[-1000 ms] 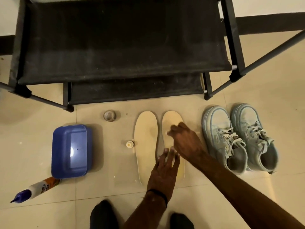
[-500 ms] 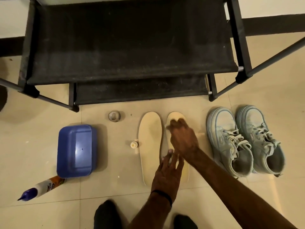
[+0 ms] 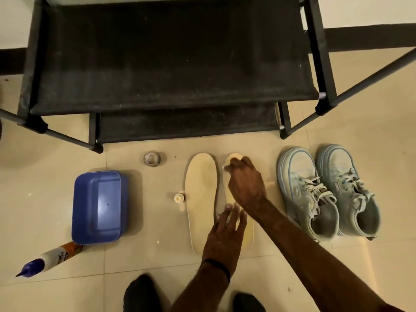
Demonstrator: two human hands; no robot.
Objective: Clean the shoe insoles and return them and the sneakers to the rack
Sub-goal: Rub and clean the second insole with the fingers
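Two cream insoles lie side by side on the tiled floor in front of the black shoe rack [image 3: 171, 64]. The left insole [image 3: 201, 199] lies bare. My left hand [image 3: 225, 237] presses straight fingers on the heel half of the right insole [image 3: 248, 235]. At that insole's toe end my right hand [image 3: 245, 183] has its fingers curled over a small whitish wipe [image 3: 226, 165]. A pair of pale blue sneakers [image 3: 301, 188] stands just to the right, laces loose, toes toward the rack.
A blue plastic tub [image 3: 99, 206] sits left of the insoles, with a cleaner bottle [image 3: 51, 257] lying at its near corner. A tape roll [image 3: 152, 158] and a small white cap [image 3: 179, 197] are beside the left insole. My dark-socked feet [image 3: 141, 293] are at the bottom edge.
My right hand has slid up the right insole from its middle to its toe end. The left hand stays pressed on the heel half.
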